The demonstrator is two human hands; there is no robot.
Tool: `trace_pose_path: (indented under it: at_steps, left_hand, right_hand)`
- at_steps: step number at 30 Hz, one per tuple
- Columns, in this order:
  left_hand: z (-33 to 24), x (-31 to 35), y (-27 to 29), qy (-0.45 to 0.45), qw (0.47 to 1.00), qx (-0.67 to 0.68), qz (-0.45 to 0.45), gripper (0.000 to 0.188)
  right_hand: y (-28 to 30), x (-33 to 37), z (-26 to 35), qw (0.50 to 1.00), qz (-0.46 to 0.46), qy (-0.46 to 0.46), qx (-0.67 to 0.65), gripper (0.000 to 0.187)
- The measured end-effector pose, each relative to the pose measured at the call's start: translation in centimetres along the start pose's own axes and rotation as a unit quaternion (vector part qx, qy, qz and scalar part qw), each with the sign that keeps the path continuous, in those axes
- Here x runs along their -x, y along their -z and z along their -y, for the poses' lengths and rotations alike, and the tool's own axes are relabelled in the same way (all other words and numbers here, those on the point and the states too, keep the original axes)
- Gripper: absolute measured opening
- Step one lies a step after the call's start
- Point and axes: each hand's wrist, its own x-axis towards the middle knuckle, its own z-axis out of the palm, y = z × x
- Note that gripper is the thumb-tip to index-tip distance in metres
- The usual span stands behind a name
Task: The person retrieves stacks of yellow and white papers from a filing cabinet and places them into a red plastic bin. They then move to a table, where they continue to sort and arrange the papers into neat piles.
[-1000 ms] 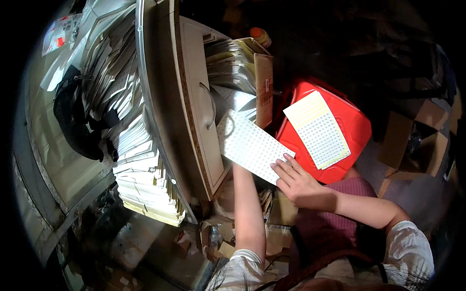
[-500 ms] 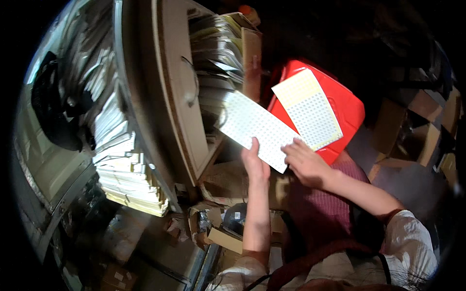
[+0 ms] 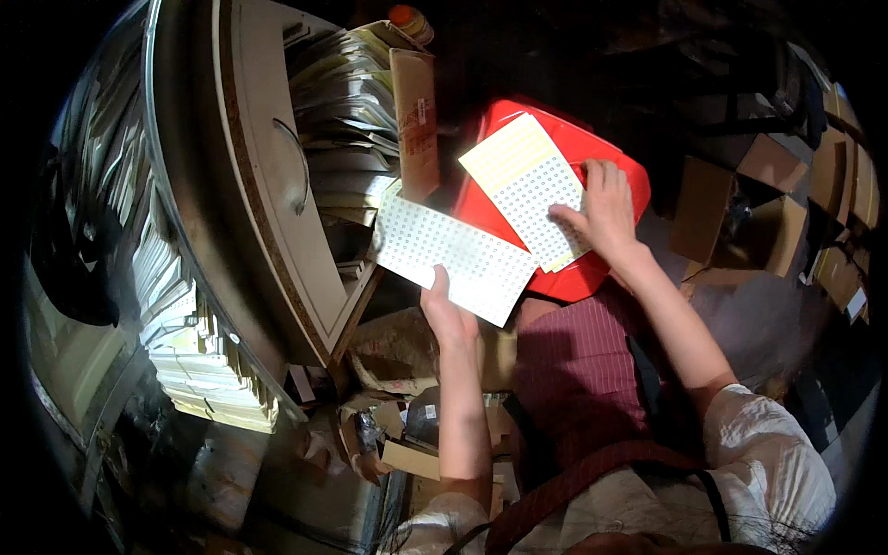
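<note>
My left hand [image 3: 450,310] grips a white sheet of small printed labels [image 3: 453,257] by its near edge, thumb on top and the other fingers hidden beneath. The sheet is held tilted, with its far left corner by the cabinet. On a red plastic stool [image 3: 615,176] lies a second sheet, yellow at the far part and white at the near part [image 3: 536,199], apparently with another under it. My right hand [image 3: 606,211] rests at the right edge of this sheet, thumb spread away from the fingers, holding nothing that I can see.
Left of me stands a pale cabinet door with a curved handle [image 3: 298,166]. Behind it, papers [image 3: 347,111] are stacked beside a cardboard piece [image 3: 416,120]. Another tall paper pile [image 3: 208,370] is at far left. Open cardboard boxes [image 3: 698,208] stand on the right.
My right hand has left the held white sheet and moved up and right onto the sheet on the stool. My left hand keeps its hold. The whole view has shifted somewhat.
</note>
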Motion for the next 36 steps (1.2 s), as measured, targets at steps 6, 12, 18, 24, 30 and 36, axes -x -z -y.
trace_pose_path:
  at_steps: [6, 12, 18, 24, 30, 36]
  left_hand:
    - [2.0, 0.9, 0.3, 0.013, 1.000, -0.009, -0.017, 0.046]
    - [5.1, 2.3, 0.0, -0.070, 0.982, -0.173, -0.012, 0.046]
    - [8.6, 1.7, 2.3, -0.105, 0.938, -0.329, 0.032, 0.050]
    - [7.6, 2.4, -0.5, -0.174, 0.854, -0.477, 0.117, 0.058]
    - [4.0, 2.7, -2.2, -0.334, 0.705, -0.624, 0.049, 0.062]
    - [4.1, 3.6, -5.1, 0.059, 0.946, -0.238, 0.212, 0.056]
  right_hand:
    - [-1.6, 2.0, -0.1, 0.998, -0.054, -0.015, -0.016, 0.083]
    - [-0.2, 3.5, -2.5, 0.995, -0.040, -0.080, -0.036, 0.081]
    - [-0.7, 4.5, -4.8, 0.984, -0.070, -0.165, -0.022, 0.091]
    - [-1.8, 6.0, -9.1, 0.918, -0.039, -0.310, -0.244, 0.105]
    - [1.2, 8.7, -11.2, 0.766, 0.023, -0.408, -0.497, 0.035]
    - [6.0, 9.3, -8.4, 0.684, 0.048, -0.342, -0.643, 0.041]
